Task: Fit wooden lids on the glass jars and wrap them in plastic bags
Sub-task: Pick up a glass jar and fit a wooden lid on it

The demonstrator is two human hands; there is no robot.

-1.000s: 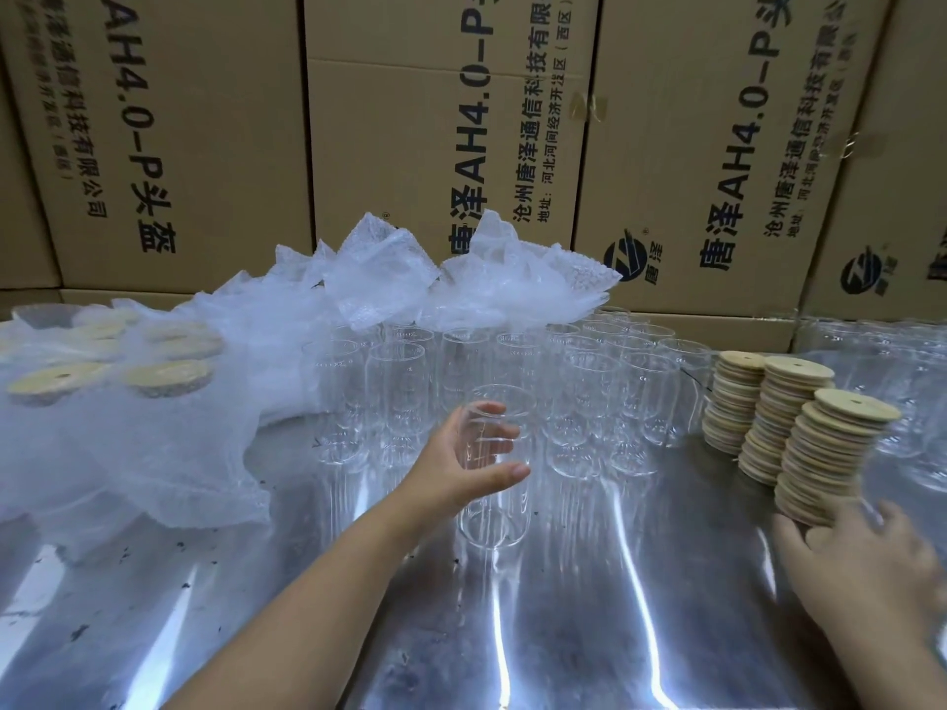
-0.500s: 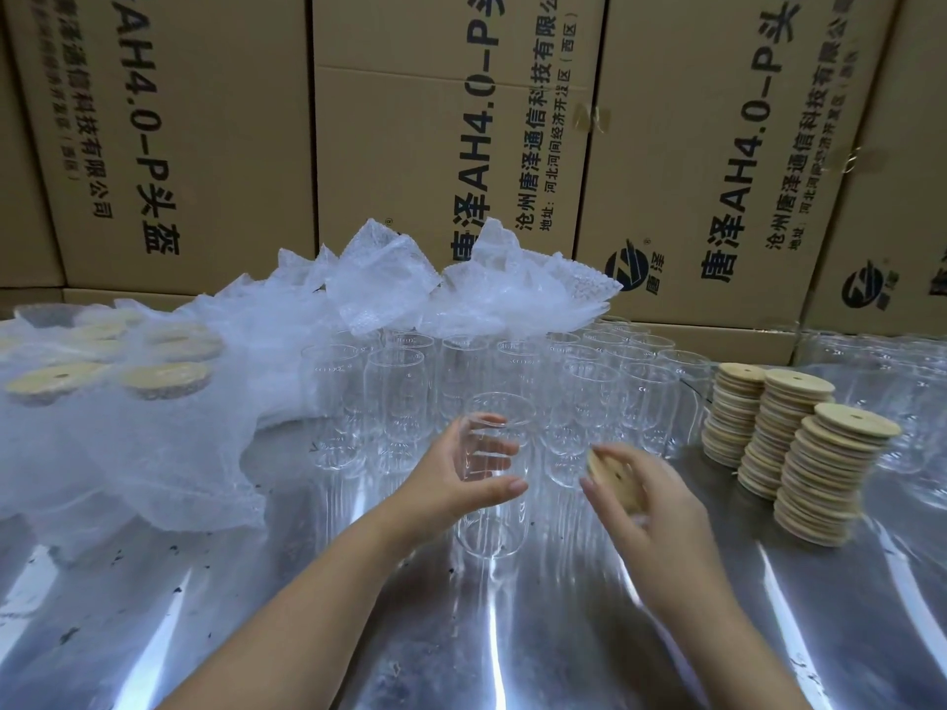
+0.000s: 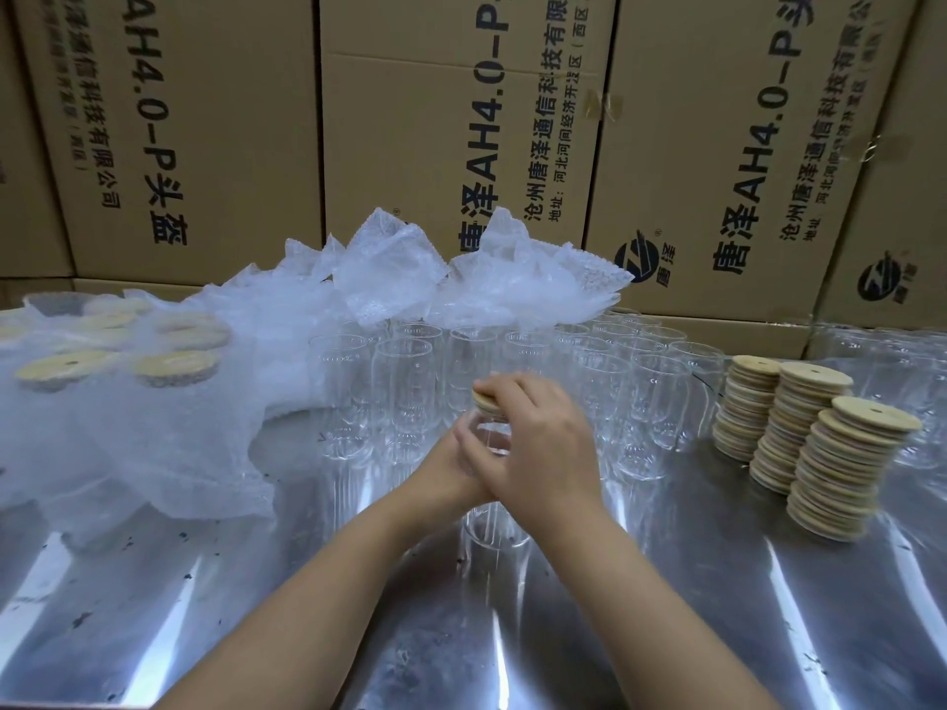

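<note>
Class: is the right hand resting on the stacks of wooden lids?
No, the right hand presses a wooden lid onto the glass jar gripped by the left hand.

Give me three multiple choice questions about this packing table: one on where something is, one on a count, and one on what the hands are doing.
1. Where do the stacks of wooden lids stand?
A. On a shelf
B. On the metal table, right of the open glass jars
C. In a basket

2. How many of those stacks are there?
A. Three
B. Two
C. Five

3. What is the right hand doing?
A. Lying flat on the table
B. Lifting a whole stack of lids
C. Holding a wooden lid on top of the glass jar that the left hand grips

Answers:
1 B, the stacks sit on the steel surface beside the jars.
2 A, three columns show.
3 C, its fingers curl over the lid at the jar's mouth.
</note>
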